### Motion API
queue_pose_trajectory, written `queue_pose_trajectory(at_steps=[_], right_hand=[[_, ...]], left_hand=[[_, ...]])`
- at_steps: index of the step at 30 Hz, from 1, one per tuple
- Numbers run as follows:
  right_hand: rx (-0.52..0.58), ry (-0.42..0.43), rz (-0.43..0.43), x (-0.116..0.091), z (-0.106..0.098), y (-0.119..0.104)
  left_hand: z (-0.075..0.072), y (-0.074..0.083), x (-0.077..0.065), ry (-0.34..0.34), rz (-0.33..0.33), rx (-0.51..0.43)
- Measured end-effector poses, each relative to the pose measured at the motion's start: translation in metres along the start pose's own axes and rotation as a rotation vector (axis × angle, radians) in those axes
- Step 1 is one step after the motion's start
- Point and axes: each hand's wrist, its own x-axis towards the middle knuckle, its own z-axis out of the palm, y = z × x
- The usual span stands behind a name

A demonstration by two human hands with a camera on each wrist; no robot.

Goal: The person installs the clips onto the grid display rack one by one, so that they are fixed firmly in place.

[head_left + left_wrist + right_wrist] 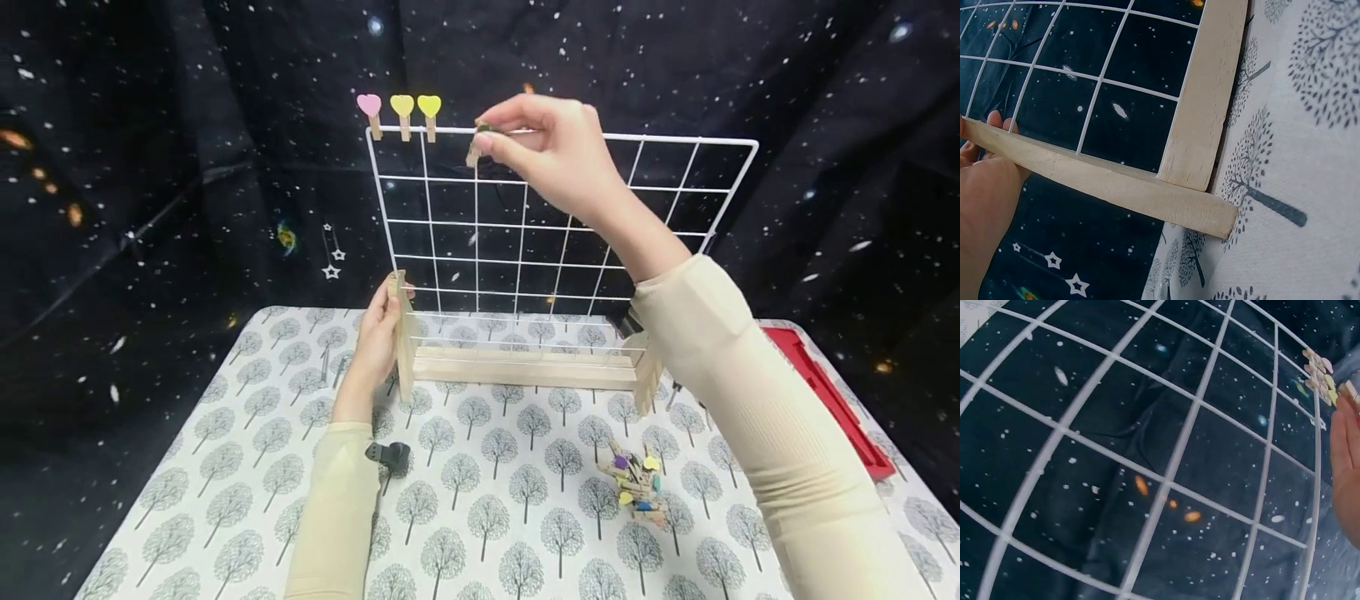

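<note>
A white wire grid (498, 223) stands upright in a wooden base (525, 368). My left hand (378, 333) grips the left wooden upright (406, 342) of that base; in the left wrist view the fingers wrap behind the wood (1116, 187). At the grid's top wire, my right hand (551, 146) pinches a small wooden clothespin (473, 155) between thumb and fingers, its upper end mostly hidden by the fingertips. To its left, a pink heart clothespin (370, 107) and two yellow heart clothespins (416, 107) sit clipped along the top wire.
On the tree-print tablecloth (487, 517), a pile of clothespins (636, 483) with coloured tops lies at front right. A red tray (832, 400) is at the right edge, partly behind my right sleeve. A dark starry backdrop (187, 167) hangs behind the grid.
</note>
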Motion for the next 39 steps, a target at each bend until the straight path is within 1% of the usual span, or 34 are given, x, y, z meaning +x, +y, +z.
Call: queue_pose_trajectory(at_steps=[3, 6, 9, 13, 17, 21, 23, 29, 34, 39], right_hand=[[-0.001, 0.012, 0.075, 0.012, -0.004, -0.001], [0.031, 0.025, 0.119, 0.026, -0.007, 0.004], [0.064, 0.047, 0.134, 0.038, -0.009, 0.01], [0.012, 0.038, 0.12, 0.047, -0.01, 0.01], [-0.08, 0.024, 0.091, 0.051, -0.006, 0.007], [-0.158, 0.01, 0.078, 0.052, -0.001, 0.009], [-0.172, 0.0, 0.083, 0.053, 0.002, 0.011], [-0.151, -0.017, 0.116, 0.053, 0.008, 0.015], [-0.186, -0.049, 0.127, 0.054, 0.007, 0.013], [-0.344, -0.095, 0.077, 0.055, 0.009, 0.008]], left_hand=[[0.003, 0.0, 0.001, -0.012, 0.009, 0.007], [0.005, 0.001, 0.004, -0.026, 0.029, 0.02], [0.006, 0.003, 0.007, -0.03, 0.041, 0.023], [0.004, 0.004, 0.008, -0.016, 0.039, 0.022], [0.001, 0.005, 0.006, -0.003, 0.034, 0.023], [0.0, 0.004, 0.004, -0.007, 0.028, 0.018], [0.0, 0.004, 0.003, -0.006, 0.021, 0.012], [0.0, 0.002, -0.001, 0.013, 0.005, -0.005], [0.001, 0.002, -0.002, 0.01, 0.008, 0.004], [0.001, 0.001, -0.002, 0.006, 0.014, 0.011]])
